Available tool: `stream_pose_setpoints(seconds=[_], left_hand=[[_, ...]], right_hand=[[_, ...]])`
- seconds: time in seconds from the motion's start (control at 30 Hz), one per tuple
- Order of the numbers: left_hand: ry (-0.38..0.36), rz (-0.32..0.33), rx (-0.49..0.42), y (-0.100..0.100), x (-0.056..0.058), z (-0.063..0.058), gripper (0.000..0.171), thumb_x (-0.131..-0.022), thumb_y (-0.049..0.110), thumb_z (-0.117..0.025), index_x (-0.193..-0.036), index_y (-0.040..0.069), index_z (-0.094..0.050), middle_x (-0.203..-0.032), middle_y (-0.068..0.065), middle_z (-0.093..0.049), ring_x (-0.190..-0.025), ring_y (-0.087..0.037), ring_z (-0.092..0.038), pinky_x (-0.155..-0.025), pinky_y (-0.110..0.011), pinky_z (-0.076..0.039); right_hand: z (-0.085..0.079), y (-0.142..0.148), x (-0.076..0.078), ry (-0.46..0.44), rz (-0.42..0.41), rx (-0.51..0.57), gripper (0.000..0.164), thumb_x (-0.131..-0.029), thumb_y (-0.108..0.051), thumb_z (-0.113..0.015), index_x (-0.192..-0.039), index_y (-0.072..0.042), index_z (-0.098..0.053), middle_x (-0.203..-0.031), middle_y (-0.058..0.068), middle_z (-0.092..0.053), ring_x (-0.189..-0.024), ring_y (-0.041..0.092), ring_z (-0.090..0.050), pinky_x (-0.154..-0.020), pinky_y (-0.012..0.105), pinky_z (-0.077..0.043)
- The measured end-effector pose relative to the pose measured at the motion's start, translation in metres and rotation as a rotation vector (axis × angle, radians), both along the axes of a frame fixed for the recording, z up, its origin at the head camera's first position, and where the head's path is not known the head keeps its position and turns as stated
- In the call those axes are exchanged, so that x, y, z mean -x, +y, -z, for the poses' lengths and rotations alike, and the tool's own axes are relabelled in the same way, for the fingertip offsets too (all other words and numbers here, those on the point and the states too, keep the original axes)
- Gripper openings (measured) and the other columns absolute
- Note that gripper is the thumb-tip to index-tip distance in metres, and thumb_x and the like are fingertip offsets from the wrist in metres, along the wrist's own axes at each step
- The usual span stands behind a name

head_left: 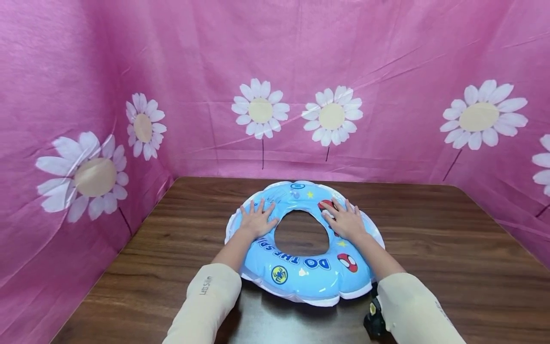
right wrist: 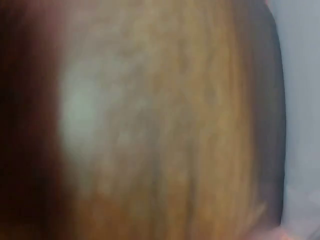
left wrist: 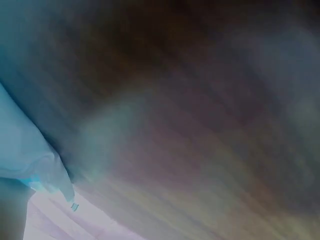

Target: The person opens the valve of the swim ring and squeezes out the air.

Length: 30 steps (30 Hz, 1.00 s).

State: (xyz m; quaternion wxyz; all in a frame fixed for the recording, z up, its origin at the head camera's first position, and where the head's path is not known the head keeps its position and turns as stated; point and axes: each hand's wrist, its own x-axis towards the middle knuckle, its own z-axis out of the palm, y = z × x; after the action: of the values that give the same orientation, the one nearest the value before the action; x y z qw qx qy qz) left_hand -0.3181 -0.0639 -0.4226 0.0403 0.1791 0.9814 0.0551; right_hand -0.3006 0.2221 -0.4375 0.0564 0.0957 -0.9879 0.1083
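A light blue inflated swim ring (head_left: 301,282) with a white scalloped edge lies on the brown wooden table (head_left: 429,229). Printed on it are lettering, a yellow spider badge and red-and-white pictures. My left hand (head_left: 256,220) rests on its left side, fingers spread and straight. On the ring's right side lies my right hand (head_left: 347,223), its fingers also spread flat over the print. Table wood shows through the centre hole. In the left wrist view a blurred pale-blue edge of the swim ring (left wrist: 30,140) appears; the right wrist view shows mostly blurred wood.
A pink curtain (head_left: 193,57) with large white daisies hangs behind the table and along both sides. Under the right forearm, near the front of the table, is a small black object (head_left: 373,322) partly hidden by the sleeve (head_left: 412,306).
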Motion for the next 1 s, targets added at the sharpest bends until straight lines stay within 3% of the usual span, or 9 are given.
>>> stream_pose_setpoints(seconds=[0.1,0.2,0.37,0.43,0.5,0.63,0.8,0.87,1.0], left_hand=[[-0.002,0.034,-0.065,-0.005,-0.001,0.001,0.062,-0.094,0.056,-0.028,-0.148,0.027,-0.021,-0.152,-0.01,-0.011,-0.134,-0.042,-0.004,-0.099,-0.065,-0.001],[-0.004,0.046,-0.249,-0.011,0.0,-0.001,0.061,-0.094,0.052,-0.036,-0.146,0.022,-0.027,-0.15,-0.011,-0.018,-0.133,-0.043,-0.007,-0.098,-0.066,0.001],[0.047,-0.036,-0.927,-0.021,-0.005,-0.021,0.043,-0.095,0.026,-0.05,-0.13,0.0,-0.05,-0.135,-0.02,-0.043,-0.131,-0.038,-0.026,-0.105,-0.055,-0.005],[0.105,-0.06,-1.119,-0.025,-0.009,-0.03,0.035,-0.095,0.02,-0.051,-0.122,-0.002,-0.057,-0.127,-0.02,-0.052,-0.124,-0.033,-0.04,-0.105,-0.047,-0.019],[0.154,-0.036,-1.185,-0.028,-0.016,-0.038,0.03,-0.095,0.016,-0.052,-0.117,-0.002,-0.06,-0.121,-0.018,-0.057,-0.117,-0.029,-0.047,-0.1,-0.041,-0.031],[0.199,0.259,-0.968,-0.029,-0.045,-0.047,0.028,-0.091,0.01,-0.056,-0.117,-0.001,-0.061,-0.119,-0.013,-0.059,-0.113,-0.024,-0.051,-0.096,-0.038,-0.037],[0.239,0.793,-0.411,-0.021,-0.104,-0.04,0.045,-0.094,0.033,-0.05,-0.133,0.01,-0.05,-0.136,-0.007,-0.046,-0.126,-0.022,-0.038,-0.105,-0.046,-0.021],[0.213,0.891,-0.233,-0.018,-0.122,-0.03,0.054,-0.096,0.046,-0.039,-0.142,0.019,-0.037,-0.145,-0.002,-0.034,-0.132,-0.021,-0.028,-0.106,-0.05,-0.012],[0.116,0.91,-0.083,-0.016,-0.138,-0.011,0.06,-0.096,0.056,-0.022,-0.148,0.029,-0.014,-0.152,0.005,-0.012,-0.137,-0.021,-0.01,-0.106,-0.052,-0.005]], right_hand=[[0.002,0.005,-0.004,0.037,-0.022,0.069,0.057,-0.095,-0.052,-0.032,-0.142,-0.021,-0.038,-0.146,0.016,-0.027,-0.131,0.048,-0.01,-0.099,0.065,-0.006],[-0.004,0.011,-0.008,0.076,-0.041,0.294,0.052,-0.097,-0.043,-0.039,-0.135,-0.01,-0.047,-0.141,0.017,-0.036,-0.13,0.046,-0.018,-0.101,0.062,-0.011],[-0.031,0.028,-0.017,0.108,-0.053,0.651,0.047,-0.098,-0.036,-0.041,-0.125,-0.001,-0.056,-0.132,0.02,-0.047,-0.125,0.038,-0.035,-0.1,0.055,-0.025],[-0.043,0.033,-0.024,0.103,-0.073,0.644,0.046,-0.098,-0.038,-0.042,-0.125,-0.003,-0.057,-0.131,0.022,-0.047,-0.123,0.039,-0.038,-0.098,0.056,-0.027],[-0.052,0.034,-0.035,0.112,-0.128,0.566,0.043,-0.097,-0.035,-0.046,-0.124,-0.004,-0.057,-0.129,0.022,-0.048,-0.122,0.04,-0.039,-0.096,0.058,-0.029],[-0.061,0.024,-0.065,0.166,-0.357,0.391,0.033,-0.09,-0.019,-0.059,-0.12,-0.004,-0.06,-0.12,0.015,-0.057,-0.115,0.035,-0.047,-0.093,0.055,-0.034],[-0.051,0.004,-0.11,0.203,-0.599,0.175,0.04,-0.088,-0.026,-0.062,-0.123,-0.006,-0.059,-0.126,0.006,-0.055,-0.119,0.032,-0.045,-0.095,0.052,-0.034],[-0.043,-0.003,-0.125,0.177,-0.625,0.112,0.047,-0.089,-0.035,-0.058,-0.128,-0.01,-0.054,-0.133,0.003,-0.049,-0.124,0.031,-0.04,-0.096,0.053,-0.032],[-0.024,-0.012,-0.14,0.127,-0.618,0.011,0.058,-0.091,-0.048,-0.049,-0.139,-0.018,-0.042,-0.142,-0.002,-0.038,-0.131,0.027,-0.03,-0.101,0.051,-0.026]])
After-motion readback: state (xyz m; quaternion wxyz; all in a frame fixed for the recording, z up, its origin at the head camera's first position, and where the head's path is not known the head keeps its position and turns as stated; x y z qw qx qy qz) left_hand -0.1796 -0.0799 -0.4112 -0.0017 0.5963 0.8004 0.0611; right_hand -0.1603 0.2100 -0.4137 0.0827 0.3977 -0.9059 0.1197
